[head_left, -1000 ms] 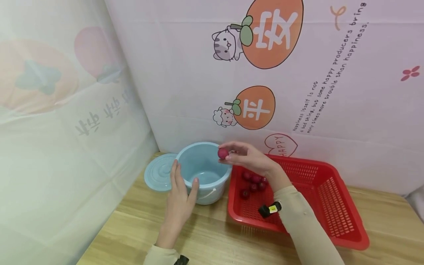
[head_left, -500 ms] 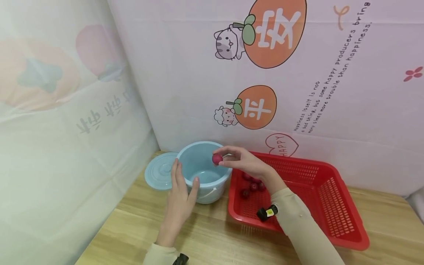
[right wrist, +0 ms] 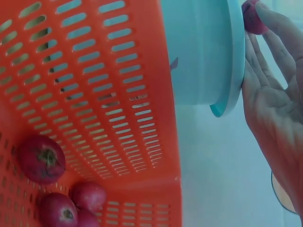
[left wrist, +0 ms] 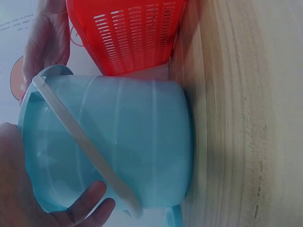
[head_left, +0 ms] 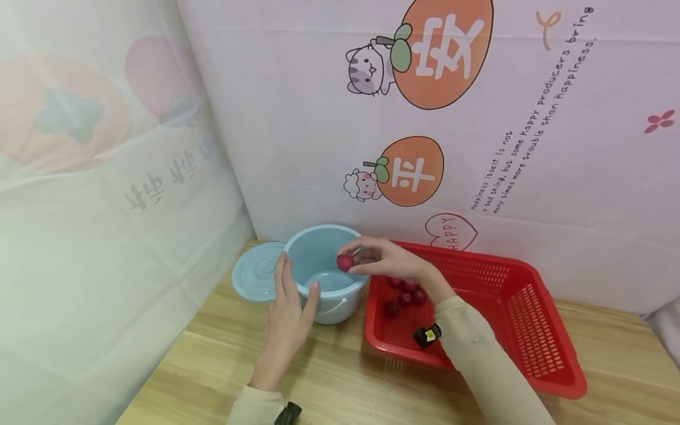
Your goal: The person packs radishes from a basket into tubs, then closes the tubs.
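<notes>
A light blue bucket (head_left: 329, 307) with a white handle (left wrist: 90, 146) stands upright on the table. My left hand (head_left: 287, 321) rests against its near left side, fingers straight and thumb apart at the front rim. Over the right part of the bucket's opening, my right hand (head_left: 390, 260) pinches a red plum (head_left: 345, 262) between thumb and fingertips. In the right wrist view the held plum (right wrist: 254, 18) shows at the bucket's rim. Several more plums (head_left: 406, 298) lie in the left end of a red basket (head_left: 552, 354) beside the bucket, partly under my right arm.
The matching blue lid (head_left: 257, 271) lies on the wooden table (head_left: 329, 378) left of the bucket. A white printed cloth (head_left: 297, 130) hangs close behind the bucket and basket, and another pale cloth (head_left: 106, 265) runs along the left side.
My right hand has moved left and down with the plum, from the bucket's right rim to over its opening. The left hand stays against the bucket.
</notes>
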Demonstrator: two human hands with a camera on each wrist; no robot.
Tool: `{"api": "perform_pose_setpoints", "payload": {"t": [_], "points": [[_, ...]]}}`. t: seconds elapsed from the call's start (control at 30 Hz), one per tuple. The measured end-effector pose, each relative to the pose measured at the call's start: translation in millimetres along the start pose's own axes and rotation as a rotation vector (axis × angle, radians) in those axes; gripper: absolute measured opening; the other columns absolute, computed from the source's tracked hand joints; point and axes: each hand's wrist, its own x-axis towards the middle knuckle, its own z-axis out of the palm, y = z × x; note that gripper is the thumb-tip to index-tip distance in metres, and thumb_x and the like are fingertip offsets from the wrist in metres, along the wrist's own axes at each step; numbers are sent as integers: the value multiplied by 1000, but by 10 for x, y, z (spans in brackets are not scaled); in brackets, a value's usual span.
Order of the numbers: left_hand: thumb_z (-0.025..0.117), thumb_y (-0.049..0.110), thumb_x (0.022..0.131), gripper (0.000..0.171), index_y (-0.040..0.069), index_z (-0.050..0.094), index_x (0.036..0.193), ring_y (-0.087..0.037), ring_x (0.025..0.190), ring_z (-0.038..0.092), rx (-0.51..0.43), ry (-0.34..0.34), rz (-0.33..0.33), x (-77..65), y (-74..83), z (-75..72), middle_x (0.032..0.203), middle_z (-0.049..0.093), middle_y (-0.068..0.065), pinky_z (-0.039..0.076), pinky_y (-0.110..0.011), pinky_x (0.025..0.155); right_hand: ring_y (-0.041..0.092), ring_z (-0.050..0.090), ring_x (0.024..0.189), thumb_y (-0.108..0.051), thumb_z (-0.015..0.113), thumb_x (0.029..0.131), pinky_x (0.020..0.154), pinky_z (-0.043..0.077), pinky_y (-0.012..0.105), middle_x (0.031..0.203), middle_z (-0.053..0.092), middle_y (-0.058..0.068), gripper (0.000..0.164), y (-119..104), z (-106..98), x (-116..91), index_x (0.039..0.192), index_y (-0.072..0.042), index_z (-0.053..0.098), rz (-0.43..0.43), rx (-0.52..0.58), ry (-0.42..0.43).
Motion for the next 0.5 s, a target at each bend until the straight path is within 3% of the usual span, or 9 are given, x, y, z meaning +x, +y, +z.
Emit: {"api": "perform_pose_setpoints", "payload": {"t": [0.2, 0.5], "points": [[47, 53, 110, 83, 1, 17, 167, -28, 66, 60, 36, 15, -8, 17, -5, -5, 177, 6, 0, 47, -34, 53, 24, 63, 126, -16, 75, 99, 109, 50, 40, 136, 65, 1, 41, -70, -24, 84, 139, -18, 68, -4, -68, -72], [43, 58, 109, 84, 6, 16, 168, -19, 51, 48, 87, 12, -38, 20, 9, -14, 177, 6, 6, 38, -30, 43, 24, 64, 123, -14, 75, 99, 107, 52, 41, 134, 65, 1, 39, -180, -39, 149, 138, -20, 69, 27, -118, -163]]}}
